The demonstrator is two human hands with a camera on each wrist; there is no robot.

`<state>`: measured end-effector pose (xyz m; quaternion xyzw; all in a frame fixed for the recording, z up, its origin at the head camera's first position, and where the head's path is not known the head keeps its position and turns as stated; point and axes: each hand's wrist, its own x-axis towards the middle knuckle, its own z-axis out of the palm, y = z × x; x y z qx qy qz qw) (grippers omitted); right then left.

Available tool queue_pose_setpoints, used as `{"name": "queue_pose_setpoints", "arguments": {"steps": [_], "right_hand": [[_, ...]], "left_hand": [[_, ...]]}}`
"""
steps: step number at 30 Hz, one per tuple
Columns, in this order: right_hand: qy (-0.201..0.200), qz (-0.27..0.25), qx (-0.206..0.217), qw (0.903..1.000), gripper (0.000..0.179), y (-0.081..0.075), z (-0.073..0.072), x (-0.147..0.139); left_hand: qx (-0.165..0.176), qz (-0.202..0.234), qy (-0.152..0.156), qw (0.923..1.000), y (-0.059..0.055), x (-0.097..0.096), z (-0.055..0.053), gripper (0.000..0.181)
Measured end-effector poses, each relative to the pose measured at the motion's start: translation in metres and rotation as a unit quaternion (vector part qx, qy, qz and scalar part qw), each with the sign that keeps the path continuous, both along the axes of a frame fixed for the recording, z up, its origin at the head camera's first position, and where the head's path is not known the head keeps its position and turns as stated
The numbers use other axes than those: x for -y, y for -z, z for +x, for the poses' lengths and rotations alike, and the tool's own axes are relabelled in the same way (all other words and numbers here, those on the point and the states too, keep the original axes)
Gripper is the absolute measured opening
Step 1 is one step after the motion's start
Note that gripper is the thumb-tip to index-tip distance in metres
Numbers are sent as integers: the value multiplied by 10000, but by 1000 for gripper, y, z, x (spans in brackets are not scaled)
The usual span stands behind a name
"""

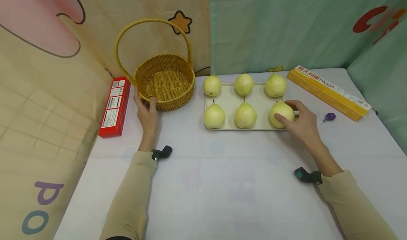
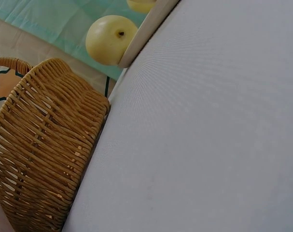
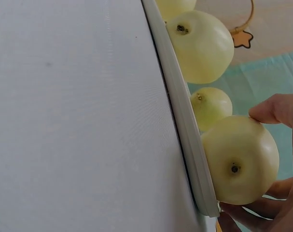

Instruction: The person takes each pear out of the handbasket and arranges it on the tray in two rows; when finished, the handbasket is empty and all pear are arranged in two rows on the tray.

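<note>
My left hand (image 1: 147, 116) rests against the front left of a woven wicker basket (image 1: 178, 100), its thumb and fingers spread along the outer wall. The basket is empty inside, with a tall arched handle; its woven side (image 2: 45, 140) fills the left of the left wrist view. At the front right corner of a cream tray (image 1: 229, 129), my right hand (image 1: 302, 121) grips a pale green pear (image 1: 281, 113) between thumb and fingers. In the right wrist view the same pear (image 3: 240, 159) sits at the tray's rim, fingers partly behind it.
Several other pears stand in two rows on the tray, such as the front middle pear (image 1: 245, 115). A red box (image 1: 114, 107) lies left of the basket. A yellow pasta box (image 1: 327, 91) and a purple lollipop (image 1: 330, 117) lie to the right. Curtains border the white table (image 1: 216, 183).
</note>
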<state>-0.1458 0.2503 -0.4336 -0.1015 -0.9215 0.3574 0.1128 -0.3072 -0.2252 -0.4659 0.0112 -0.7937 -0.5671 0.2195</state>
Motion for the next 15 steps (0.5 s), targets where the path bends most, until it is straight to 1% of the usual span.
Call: {"name": "queue_pose_setpoints", "arguments": {"steps": [9, 15], "right_hand": [[213, 145, -33, 9997, 73, -5, 3, -1], [254, 216, -115, 9994, 72, -5, 5, -4]], "left_hand": [[111, 24, 43, 9999, -2, 0, -4, 72], [-26, 77, 147, 9999, -4, -2, -7, 72]]}}
